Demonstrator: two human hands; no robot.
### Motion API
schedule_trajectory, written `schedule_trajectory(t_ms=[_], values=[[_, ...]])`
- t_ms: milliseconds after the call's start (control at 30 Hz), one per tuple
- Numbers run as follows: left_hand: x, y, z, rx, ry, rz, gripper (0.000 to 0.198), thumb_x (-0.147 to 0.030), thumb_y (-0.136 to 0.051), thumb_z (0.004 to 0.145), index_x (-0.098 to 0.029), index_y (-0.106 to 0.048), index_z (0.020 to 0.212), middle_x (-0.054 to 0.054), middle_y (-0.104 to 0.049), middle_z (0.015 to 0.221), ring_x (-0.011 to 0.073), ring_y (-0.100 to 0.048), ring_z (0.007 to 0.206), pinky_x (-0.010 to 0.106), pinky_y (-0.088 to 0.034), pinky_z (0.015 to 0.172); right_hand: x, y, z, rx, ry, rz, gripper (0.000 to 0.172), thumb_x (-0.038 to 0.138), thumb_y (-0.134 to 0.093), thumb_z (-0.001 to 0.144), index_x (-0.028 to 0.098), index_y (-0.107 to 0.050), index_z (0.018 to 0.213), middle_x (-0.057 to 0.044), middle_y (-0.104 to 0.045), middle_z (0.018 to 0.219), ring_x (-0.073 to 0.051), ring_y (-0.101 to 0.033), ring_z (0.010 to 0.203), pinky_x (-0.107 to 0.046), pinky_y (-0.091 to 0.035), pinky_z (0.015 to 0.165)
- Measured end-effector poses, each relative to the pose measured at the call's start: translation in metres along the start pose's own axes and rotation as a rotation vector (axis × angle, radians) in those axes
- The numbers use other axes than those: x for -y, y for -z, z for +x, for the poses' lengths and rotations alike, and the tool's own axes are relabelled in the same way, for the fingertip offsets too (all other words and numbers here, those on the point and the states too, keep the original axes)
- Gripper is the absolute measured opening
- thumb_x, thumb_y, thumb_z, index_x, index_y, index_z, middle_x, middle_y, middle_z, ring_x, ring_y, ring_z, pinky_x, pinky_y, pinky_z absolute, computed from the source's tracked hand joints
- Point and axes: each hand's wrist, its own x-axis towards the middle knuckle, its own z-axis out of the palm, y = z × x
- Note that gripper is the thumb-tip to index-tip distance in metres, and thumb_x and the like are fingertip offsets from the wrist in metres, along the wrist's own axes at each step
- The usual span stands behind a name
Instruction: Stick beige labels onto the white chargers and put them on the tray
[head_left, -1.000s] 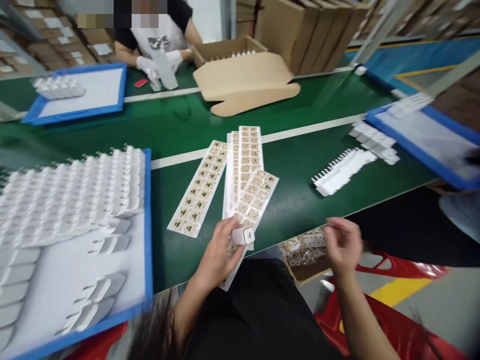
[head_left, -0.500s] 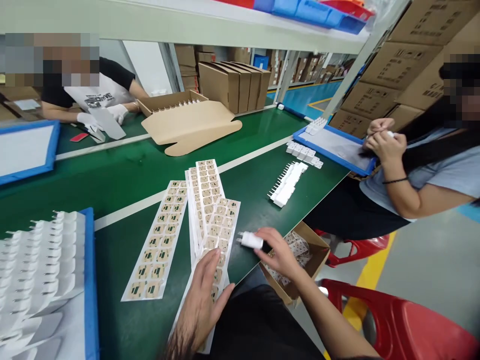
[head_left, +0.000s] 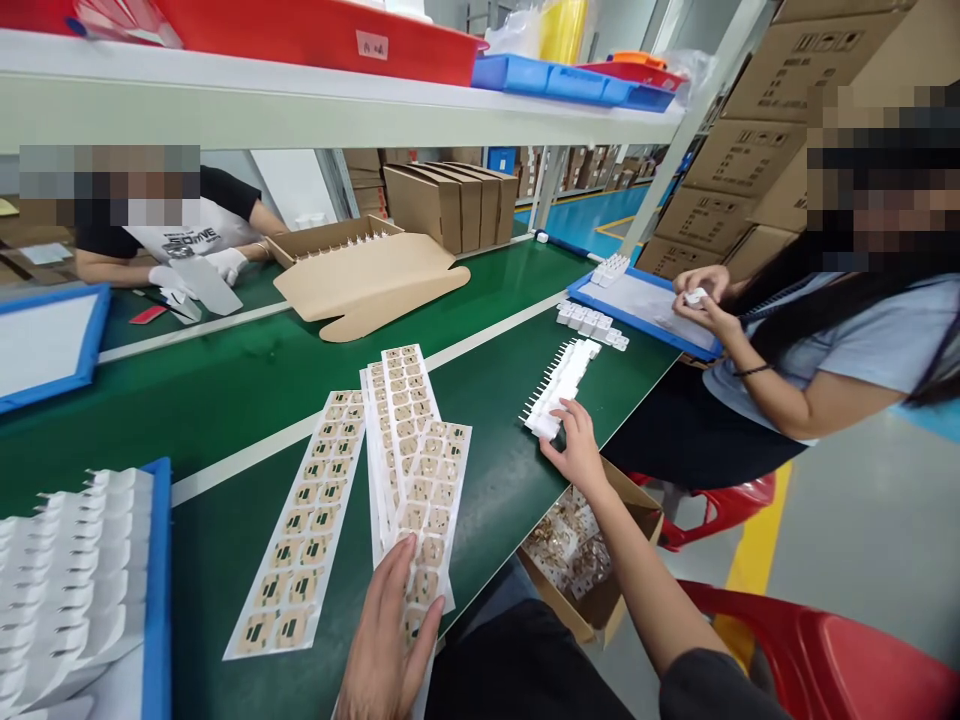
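Observation:
My left hand point(head_left: 394, 625) lies on the stack of sticker sheets point(head_left: 427, 470), thumb apart from the stretched fingers. Rows of beige stickers with dark green marks cover the white sheets. One more sticker sheet point(head_left: 300, 520) lies to the left on the green table. My right hand point(head_left: 579, 445) is at the near end of a row of white plug adapters point(head_left: 566, 375), whose metal pins point left. Its thumb and fingers close around a white plug adapter point(head_left: 545, 424) there, partly covered by the fingers.
White adapters fill a blue-edged tray point(head_left: 159, 580) at left. Farther right, a co-worker's hands point(head_left: 705, 295) hold a small white piece near another blue-edged tray point(head_left: 637, 298). A carton point(head_left: 630, 590) of scraps stands below the table edge. Another person with white gloves point(head_left: 225, 265) works across.
My right hand has moved forward and right with the white plug adapter, to the near end of the row. My left hand stays on the sheets. The view has tilted up a little.

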Motion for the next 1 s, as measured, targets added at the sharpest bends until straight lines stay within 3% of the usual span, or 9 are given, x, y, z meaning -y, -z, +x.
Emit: schedule_trajectory(t_ms=[333,500,600,700,833,900,1000], values=[[0.004,0.005,-0.001,0.048,-0.033,0.014,0.058,-0.032,-0.054,0.101,-0.03,-0.036,0.157,0.015,-0.061,0.144,0.0323,-0.067,0.126,0.047,-0.064,0.098,-0.019,-0.011,0.029,0.01,-0.027,-0.065,0.033,0.039,-0.063,0.091,0.021,-0.06,0.118,-0.019,-0.055,0.137,-0.037,-0.047,0.134,-0.06,-0.048,0.107],[-0.001,0.022,0.001,0.062,-0.043,0.096,0.053,-0.029,-0.055,0.1,-0.026,-0.043,0.152,0.014,-0.064,0.141,0.0294,-0.066,0.129,0.043,-0.062,0.101,-0.02,-0.016,0.039,-0.007,-0.05,-0.108,0.04,0.045,-0.062,0.091,0.017,-0.06,0.119,-0.022,-0.055,0.136,-0.039,-0.047,0.132,-0.059,-0.045,0.109],[0.002,0.035,-0.001,0.033,0.01,0.151,0.047,-0.03,-0.056,0.099,-0.023,-0.05,0.146,0.014,-0.065,0.138,0.0287,-0.064,0.129,0.044,-0.059,0.104,-0.007,-0.016,0.039,-0.073,-0.019,-0.109,0.043,0.048,-0.064,0.09,0.015,-0.062,0.117,-0.024,-0.054,0.138,-0.04,-0.044,0.135,-0.062,-0.039,0.113],[0.008,0.05,-0.009,-0.05,0.093,0.178,0.035,-0.028,-0.055,0.099,-0.022,-0.06,0.133,0.012,-0.069,0.131,0.0277,-0.064,0.126,0.046,-0.056,0.106,0.031,-0.015,0.032,-0.084,0.079,0.01,0.038,0.042,-0.064,0.093,0.015,-0.063,0.119,-0.022,-0.057,0.137,-0.039,-0.046,0.137,-0.062,-0.039,0.114],[0.002,0.086,-0.031,-0.14,0.309,0.12,0.022,-0.028,-0.05,0.099,-0.02,-0.068,0.11,0.01,-0.074,0.111,0.0228,-0.072,0.103,0.037,-0.059,0.092,0.119,-0.015,0.004,0.138,0.323,0.318,0.029,0.026,-0.061,0.095,0.023,-0.064,0.124,-0.015,-0.065,0.13,-0.034,-0.056,0.131,-0.058,-0.045,0.11],[-0.009,0.108,-0.044,-0.048,0.465,0.049,0.021,-0.032,-0.052,0.098,-0.02,-0.069,0.1,0.005,-0.075,0.094,0.0183,-0.071,0.081,0.028,-0.057,0.076,0.165,-0.014,-0.017,0.297,0.464,0.48,0.03,0.021,-0.06,0.095,0.026,-0.065,0.124,-0.012,-0.069,0.124,-0.031,-0.061,0.124,-0.054,-0.05,0.105],[-0.024,0.129,-0.066,0.252,0.647,-0.064,0.029,-0.038,-0.054,0.098,-0.02,-0.073,0.084,0.001,-0.074,0.074,0.016,-0.067,0.065,0.023,-0.048,0.061,0.219,-0.013,-0.048,0.505,0.632,0.68,0.032,0.016,-0.061,0.095,0.027,-0.065,0.125,-0.009,-0.073,0.118,-0.027,-0.066,0.115,-0.048,-0.052,0.099]])
